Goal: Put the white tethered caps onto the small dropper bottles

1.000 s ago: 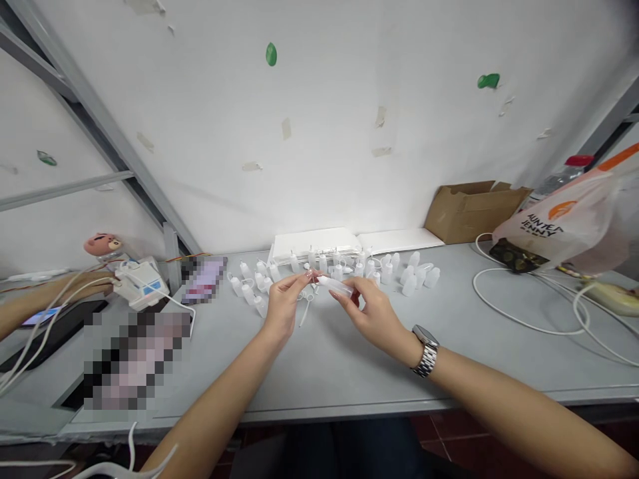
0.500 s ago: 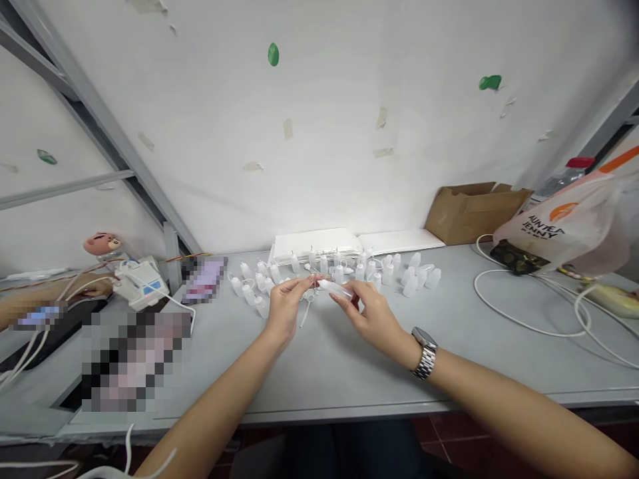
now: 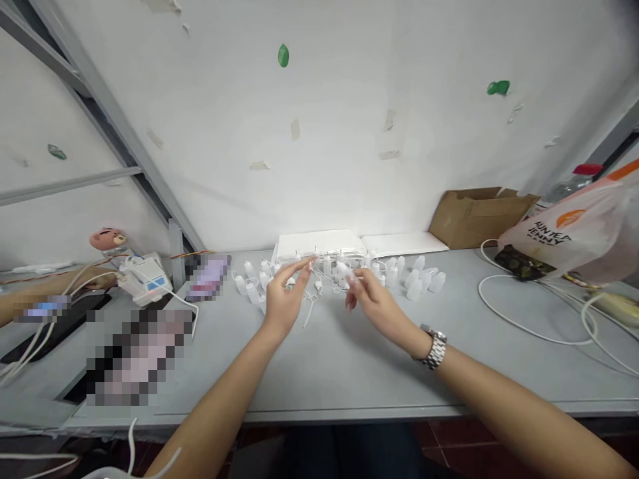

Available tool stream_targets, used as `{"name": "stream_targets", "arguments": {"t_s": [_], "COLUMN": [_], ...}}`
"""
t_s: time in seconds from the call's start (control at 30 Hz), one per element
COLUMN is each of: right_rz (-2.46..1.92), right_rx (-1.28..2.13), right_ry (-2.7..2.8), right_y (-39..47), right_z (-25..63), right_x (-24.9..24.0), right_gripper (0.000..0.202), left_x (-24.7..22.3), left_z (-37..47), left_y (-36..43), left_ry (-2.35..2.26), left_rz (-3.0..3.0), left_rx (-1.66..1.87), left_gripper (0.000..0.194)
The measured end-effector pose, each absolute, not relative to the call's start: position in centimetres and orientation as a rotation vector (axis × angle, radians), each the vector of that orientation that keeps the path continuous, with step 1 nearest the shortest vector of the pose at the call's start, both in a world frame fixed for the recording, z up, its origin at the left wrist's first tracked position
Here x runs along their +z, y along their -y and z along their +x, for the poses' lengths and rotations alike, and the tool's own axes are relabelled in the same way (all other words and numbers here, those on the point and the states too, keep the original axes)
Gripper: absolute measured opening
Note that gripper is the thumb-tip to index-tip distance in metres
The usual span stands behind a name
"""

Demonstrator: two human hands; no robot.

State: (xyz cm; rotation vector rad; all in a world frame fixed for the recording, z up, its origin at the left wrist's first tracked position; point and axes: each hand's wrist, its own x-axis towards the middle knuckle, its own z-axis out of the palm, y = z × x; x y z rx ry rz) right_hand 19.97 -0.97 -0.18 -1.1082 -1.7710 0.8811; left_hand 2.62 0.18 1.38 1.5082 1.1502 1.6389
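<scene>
My right hand (image 3: 375, 301), with a watch on its wrist, holds a small translucent white bottle (image 3: 344, 269) between thumb and fingers, its tip pointing up and to the left. My left hand (image 3: 287, 296) is raised over the table to the left of that bottle, thumb and fingers apart, and I see nothing held in it. Several similar bottles stand behind both hands, some with thin tips. More bottles (image 3: 414, 287) stand or lie to the right. A thin white looped piece (image 3: 310, 311) lies on the table between my hands.
White flat boxes (image 3: 319, 243) lie against the wall. A cardboard box (image 3: 482, 216) and a plastic bag (image 3: 564, 233) stand at right, near loose white cables. At left are a power strip (image 3: 144, 279), blurred phones and another person's arm (image 3: 44, 296).
My left hand has come off the bottle and its fingers have spread. My right hand has turned the bottle more upright. The view has shifted slightly.
</scene>
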Motion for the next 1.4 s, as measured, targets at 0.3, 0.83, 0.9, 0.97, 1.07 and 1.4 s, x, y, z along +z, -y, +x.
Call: {"name": "stream_targets", "arguments": {"t_s": [0.3,0.83,0.9,0.97,1.07,1.4], "right_rz": [-1.003,-1.316,-1.383,-1.434,-1.469,-1.522], "right_rx": [0.930,0.485,0.430,0.370,0.291,0.232], "right_ry": [1.639,1.871,1.941,1.992,2.026,2.081], "right_y": [-1.6,-6.4,-6.9,-7.3,-7.5,-7.3], "right_z": [19.8,12.6,12.5,12.3,12.1,12.1], "right_x": [0.5,-1.0,-1.9,-2.4,-2.8,-2.6], "right_gripper": [0.023,0.024,0.023,0.020,0.016,0.029], "left_x": [1.7,3.0,3.1,3.1,3.0,2.3], "left_z": [1.4,-0.8,-0.9,-0.9,-0.9,-0.8], "left_y": [-1.2,-1.7,-1.8,-1.8,-1.9,-2.1], "left_ry": [-1.058,-0.965,-0.955,-0.945,-0.946,-0.983], "left_rz": [1.086,0.703,0.676,0.666,0.664,0.712], "left_rx": [2.007,2.203,2.194,2.188,2.183,2.145], "left_gripper": [0.028,0.023,0.022,0.022,0.021,0.023]}}
